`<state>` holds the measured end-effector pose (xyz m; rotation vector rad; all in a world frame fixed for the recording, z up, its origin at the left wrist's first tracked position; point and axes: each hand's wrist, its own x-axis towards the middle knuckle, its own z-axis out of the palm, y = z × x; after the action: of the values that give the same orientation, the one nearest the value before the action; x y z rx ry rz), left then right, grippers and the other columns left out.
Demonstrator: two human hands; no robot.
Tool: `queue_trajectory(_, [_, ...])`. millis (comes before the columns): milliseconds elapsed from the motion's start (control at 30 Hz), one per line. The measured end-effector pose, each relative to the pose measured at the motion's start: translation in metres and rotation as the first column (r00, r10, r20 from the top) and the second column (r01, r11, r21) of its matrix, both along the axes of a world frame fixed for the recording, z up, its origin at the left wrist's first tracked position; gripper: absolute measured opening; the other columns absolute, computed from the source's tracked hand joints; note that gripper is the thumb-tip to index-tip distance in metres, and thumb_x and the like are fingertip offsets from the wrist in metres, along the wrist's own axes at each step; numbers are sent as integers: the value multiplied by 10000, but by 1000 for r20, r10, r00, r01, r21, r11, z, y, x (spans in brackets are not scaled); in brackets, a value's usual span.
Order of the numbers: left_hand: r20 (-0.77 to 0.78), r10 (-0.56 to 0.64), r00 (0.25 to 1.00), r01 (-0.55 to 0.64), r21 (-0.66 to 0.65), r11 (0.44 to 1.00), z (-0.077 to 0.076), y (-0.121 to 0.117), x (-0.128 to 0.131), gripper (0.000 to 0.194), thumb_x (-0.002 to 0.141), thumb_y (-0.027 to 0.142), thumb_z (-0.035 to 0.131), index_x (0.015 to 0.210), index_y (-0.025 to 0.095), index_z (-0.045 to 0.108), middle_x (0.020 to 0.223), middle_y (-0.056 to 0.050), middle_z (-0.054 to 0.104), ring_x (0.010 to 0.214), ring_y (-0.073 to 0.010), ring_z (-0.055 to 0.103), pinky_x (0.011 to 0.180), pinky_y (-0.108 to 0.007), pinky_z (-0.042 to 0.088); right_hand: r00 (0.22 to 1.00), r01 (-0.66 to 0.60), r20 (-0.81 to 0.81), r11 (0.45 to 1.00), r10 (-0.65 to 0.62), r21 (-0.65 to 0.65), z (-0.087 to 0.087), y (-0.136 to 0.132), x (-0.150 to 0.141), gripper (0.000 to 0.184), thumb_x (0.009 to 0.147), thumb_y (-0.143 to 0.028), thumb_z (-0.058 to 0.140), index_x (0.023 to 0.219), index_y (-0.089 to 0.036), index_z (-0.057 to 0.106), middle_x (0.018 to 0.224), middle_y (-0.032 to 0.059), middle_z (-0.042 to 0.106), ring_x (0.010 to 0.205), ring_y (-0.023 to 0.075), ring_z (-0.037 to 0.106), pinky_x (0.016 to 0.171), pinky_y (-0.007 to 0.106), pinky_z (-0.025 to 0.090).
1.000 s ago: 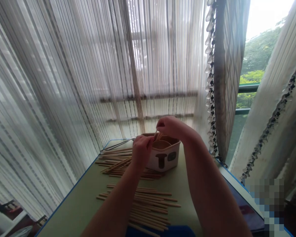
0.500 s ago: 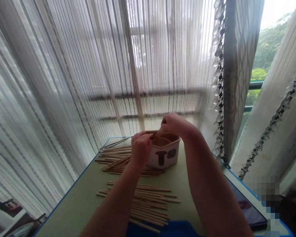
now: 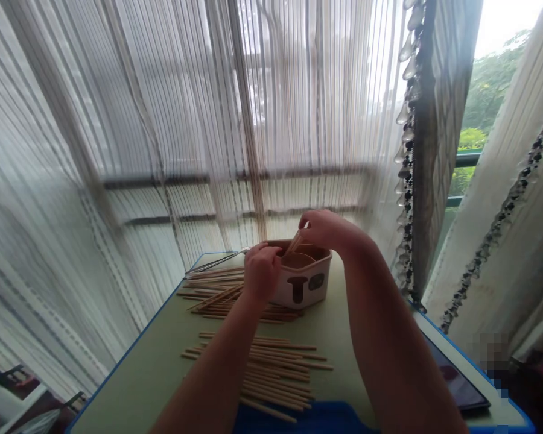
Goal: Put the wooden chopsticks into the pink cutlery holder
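Note:
A white box (image 3: 314, 295) with brown markings on its front stands toward the far end of the table, its top open and its inside brown. My left hand (image 3: 263, 265) is closed over the box's left rim. Above the opening, the fingers of my right hand (image 3: 319, 226) pinch the upper ends of a few wooden sticks (image 3: 295, 242), which slant down into the box. A round rim (image 3: 298, 258) shows inside it. Wooden sticks (image 3: 217, 292) lie left of the box, partly behind my left hand, and more wooden sticks (image 3: 276, 377) lie nearer me, partly under my left forearm.
The pale table (image 3: 149, 349) has a blue edge. A dark-screened tablet (image 3: 457, 377) lies on the right, beside my right forearm. Thin metal tongs (image 3: 215, 263) rest at the far left. Something blue (image 3: 317, 416) sits at the near edge. Sheer curtains (image 3: 185, 108) hang behind.
The view has shifted slightly. My right hand's fingers are a little more lifted, still on the sticks over the box. My left hand stays at the rim.

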<state>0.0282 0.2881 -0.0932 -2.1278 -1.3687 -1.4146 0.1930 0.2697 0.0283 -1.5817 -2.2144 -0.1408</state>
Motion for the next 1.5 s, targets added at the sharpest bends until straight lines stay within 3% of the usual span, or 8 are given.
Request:
queue_trajectory(167, [8, 5, 1000, -6, 55, 998, 3, -2, -1, 261, 774, 130, 475, 943, 173, 669, 920, -71, 684, 978, -235, 552, 906, -430, 399, 1000, 12, 23, 999, -12, 34, 8, -20, -8, 233, 749, -226, 511, 930, -208, 655, 874, 61, 660, 735, 174, 573, 580, 265, 371])
queue_trajectory(367, [-11, -42, 999, 43, 136, 990, 14, -16, -1, 247, 815, 195, 480, 997, 186, 647, 945, -65, 667, 978, -213, 536, 913, -399, 386, 991, -13, -132, 985, 37, 175, 6, -96, -6, 245, 784, -296, 511, 998, -252, 624, 818, 23, 652, 694, 152, 563, 603, 262, 369])
queue_trajectory(467, [27, -44, 999, 38, 182, 983, 17, -22, 1, 233, 820, 212, 480, 972, 177, 654, 929, -71, 664, 979, -210, 532, 912, -386, 382, 971, -81, -211, 984, 113, 156, -36, -123, -3, 183, 803, -294, 497, 929, -256, 624, 799, 6, 639, 705, 148, 558, 611, 257, 380])
queue_trajectory(667, [48, -120, 992, 107, 215, 971, 16, -39, 2, 263, 823, 252, 482, 1022, 173, 633, 929, -65, 664, 933, -183, 534, 891, -347, 399, 901, -32, -432, 998, 50, 50, -163, -119, 9, 237, 815, -275, 495, 1002, -208, 624, 1017, 68, 607, 935, 187, 547, 841, 296, 403])
queue_trajectory(767, [64, -156, 986, 146, 136, 980, 6, -51, -3, 277, 821, 266, 479, 1034, 175, 632, 892, -54, 670, 876, -167, 553, 855, -319, 418, 900, -58, -436, 997, 32, -46, -191, -111, 14, 223, 821, -286, 483, 909, -195, 667, 960, 64, 620, 936, 179, 548, 860, 279, 394])
queue_trajectory(867, [29, -228, 973, 230, -75, 970, -12, -63, -12, 282, 807, 276, 495, 1030, 189, 643, 803, -31, 668, 730, -132, 569, 756, -268, 441, 921, -70, -390, 993, 27, -99, -193, -106, 14, 210, 790, -266, 512, 877, -198, 690, 925, 54, 636, 948, 183, 539, 878, 278, 373])
queue_trajectory(1067, [-68, -342, 937, 286, -410, 866, -44, -71, -11, 264, 756, 335, 554, 911, 178, 698, 679, -17, 655, 598, -110, 543, 623, -219, 425, 944, -43, -329, 992, 2, -119, -192, -102, 14, 187, 761, -248, 538, 826, -184, 701, 899, 62, 644, 904, 184, 540, 853, 276, 368])
queue_trajectory(1500, [-101, -377, 921, 270, -535, 801, -52, -72, -4, 280, 753, 349, 528, 858, 167, 713, 701, -29, 665, 627, -131, 547, 603, -226, 408, 929, -42, -371, 992, -4, -116, -195, -101, 17, 167, 757, -217, 540, 808, -162, 690, 898, 73, 654, 882, 177, 564, 847, 275, 374])
